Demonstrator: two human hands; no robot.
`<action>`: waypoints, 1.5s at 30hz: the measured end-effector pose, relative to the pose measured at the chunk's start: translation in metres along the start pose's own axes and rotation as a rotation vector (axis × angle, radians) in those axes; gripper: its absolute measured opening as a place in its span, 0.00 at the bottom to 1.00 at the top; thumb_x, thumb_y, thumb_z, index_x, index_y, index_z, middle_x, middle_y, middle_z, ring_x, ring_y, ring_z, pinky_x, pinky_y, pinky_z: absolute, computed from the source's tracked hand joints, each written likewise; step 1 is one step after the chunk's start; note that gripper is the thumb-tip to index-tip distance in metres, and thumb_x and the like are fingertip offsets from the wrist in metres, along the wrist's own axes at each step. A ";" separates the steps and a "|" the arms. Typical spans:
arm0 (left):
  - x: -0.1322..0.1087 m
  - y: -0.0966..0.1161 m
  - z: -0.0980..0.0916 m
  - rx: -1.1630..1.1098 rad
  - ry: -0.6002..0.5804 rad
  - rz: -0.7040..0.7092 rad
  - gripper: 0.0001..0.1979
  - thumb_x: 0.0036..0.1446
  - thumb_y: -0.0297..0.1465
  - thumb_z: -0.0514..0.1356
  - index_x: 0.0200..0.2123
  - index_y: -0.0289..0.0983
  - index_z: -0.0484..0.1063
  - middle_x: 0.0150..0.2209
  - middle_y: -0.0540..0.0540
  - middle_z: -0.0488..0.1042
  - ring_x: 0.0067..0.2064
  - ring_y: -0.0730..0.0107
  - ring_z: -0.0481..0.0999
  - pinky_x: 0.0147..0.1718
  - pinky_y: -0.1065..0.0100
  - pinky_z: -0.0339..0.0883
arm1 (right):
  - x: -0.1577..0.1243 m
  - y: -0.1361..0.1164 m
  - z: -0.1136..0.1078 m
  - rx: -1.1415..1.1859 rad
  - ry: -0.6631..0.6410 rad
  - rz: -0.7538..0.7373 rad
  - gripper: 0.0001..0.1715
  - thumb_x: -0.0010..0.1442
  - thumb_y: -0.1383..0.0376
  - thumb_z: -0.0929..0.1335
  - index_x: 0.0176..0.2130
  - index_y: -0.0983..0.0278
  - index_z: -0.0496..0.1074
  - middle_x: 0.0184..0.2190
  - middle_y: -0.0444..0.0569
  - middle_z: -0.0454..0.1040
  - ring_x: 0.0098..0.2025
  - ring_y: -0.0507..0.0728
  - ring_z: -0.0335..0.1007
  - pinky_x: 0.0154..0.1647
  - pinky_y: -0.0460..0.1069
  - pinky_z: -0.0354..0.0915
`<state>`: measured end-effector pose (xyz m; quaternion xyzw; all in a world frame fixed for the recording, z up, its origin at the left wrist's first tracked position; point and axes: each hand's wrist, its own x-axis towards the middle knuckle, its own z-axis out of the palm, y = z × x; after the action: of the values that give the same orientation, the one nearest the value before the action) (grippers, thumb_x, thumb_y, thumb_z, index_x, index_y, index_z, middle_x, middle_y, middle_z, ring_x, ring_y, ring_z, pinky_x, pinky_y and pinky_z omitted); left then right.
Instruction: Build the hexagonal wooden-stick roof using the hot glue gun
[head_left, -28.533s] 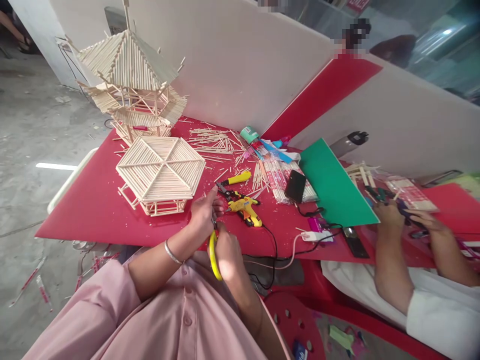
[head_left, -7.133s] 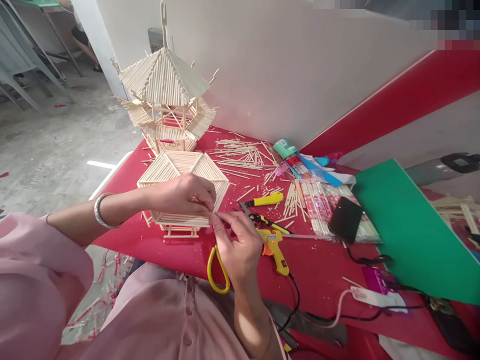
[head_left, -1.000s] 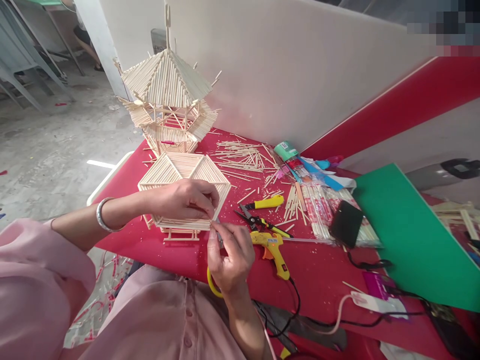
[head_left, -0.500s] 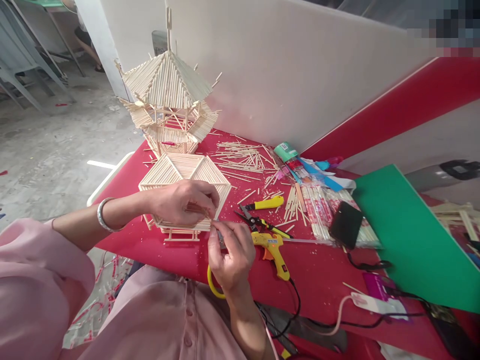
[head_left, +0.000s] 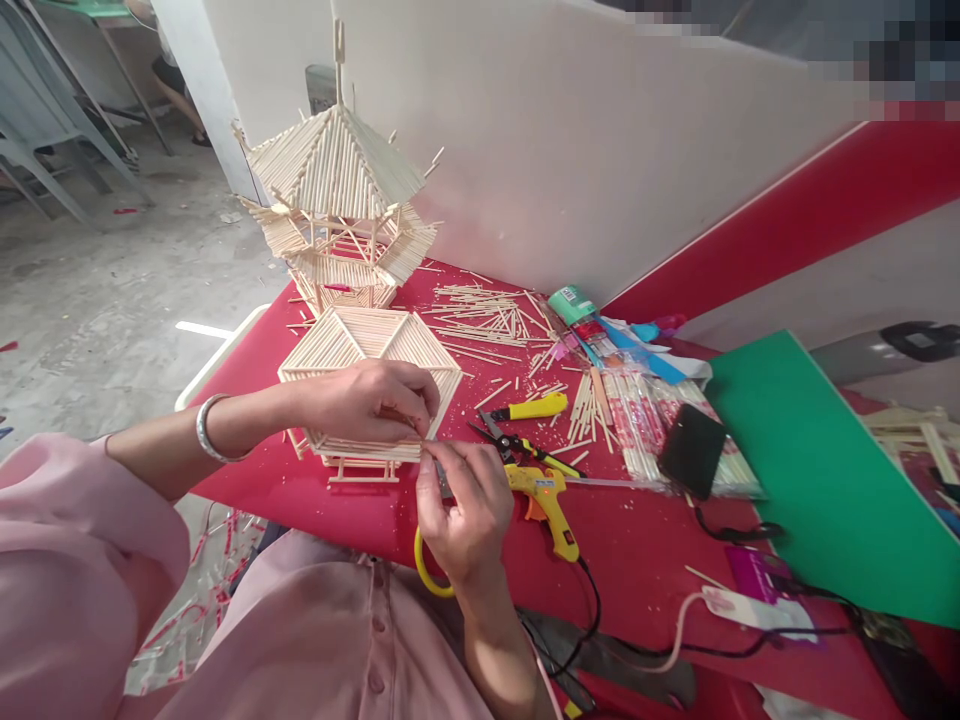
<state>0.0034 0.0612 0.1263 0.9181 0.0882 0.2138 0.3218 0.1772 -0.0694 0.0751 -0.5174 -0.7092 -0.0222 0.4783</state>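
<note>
My left hand reaches across a hexagonal platform of thin wooden sticks, its fingers curled down at the front right edge. There my right hand meets it, thumb and forefinger pinched together at the platform's corner. Whatever lies between the fingertips of either hand is too small and hidden to make out. Behind the platform stands a tiered pavilion model built from the same sticks, with a peaked roof. A yellow glue gun lies just right of my right hand. Under that hand shows a yellow loop, partly covered.
Black-and-yellow pliers and a yellow-handled tool lie beside the glue gun. Loose sticks spread behind. Bagged sticks, a black phone-like object and a green board are at right. A cord trails off the table.
Both hands stay at the platform's corner almost unmoved. The left fingers shift slightly, and the whole view tilts a little.
</note>
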 end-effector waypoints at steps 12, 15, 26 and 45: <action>0.001 0.003 -0.001 0.018 -0.010 -0.026 0.10 0.63 0.25 0.59 0.36 0.37 0.82 0.43 0.39 0.78 0.40 0.68 0.78 0.38 0.68 0.71 | -0.006 0.002 -0.003 0.068 0.001 0.098 0.07 0.64 0.71 0.68 0.43 0.64 0.75 0.35 0.50 0.78 0.37 0.54 0.71 0.39 0.50 0.69; 0.001 0.003 -0.001 0.014 -0.011 -0.033 0.10 0.62 0.24 0.59 0.36 0.37 0.82 0.42 0.39 0.78 0.39 0.68 0.78 0.38 0.69 0.71 | -0.007 0.003 -0.003 0.063 0.004 0.082 0.07 0.64 0.72 0.68 0.42 0.64 0.75 0.34 0.49 0.78 0.36 0.54 0.71 0.40 0.50 0.69; 0.002 0.003 -0.001 0.019 -0.004 -0.004 0.10 0.62 0.23 0.59 0.35 0.35 0.82 0.41 0.39 0.78 0.38 0.69 0.77 0.38 0.69 0.71 | -0.008 0.002 0.001 0.094 0.018 0.069 0.08 0.63 0.72 0.69 0.42 0.64 0.76 0.34 0.49 0.78 0.36 0.54 0.71 0.41 0.50 0.69; 0.000 0.002 0.000 -0.039 0.014 0.020 0.12 0.59 0.21 0.58 0.37 0.35 0.82 0.41 0.38 0.77 0.36 0.72 0.77 0.34 0.72 0.70 | -0.003 0.002 0.000 0.041 -0.016 0.024 0.09 0.64 0.73 0.67 0.44 0.65 0.76 0.35 0.50 0.78 0.37 0.55 0.70 0.42 0.51 0.67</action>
<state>0.0035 0.0599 0.1280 0.9111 0.0771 0.2249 0.3368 0.1788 -0.0712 0.0722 -0.5159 -0.7072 0.0022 0.4834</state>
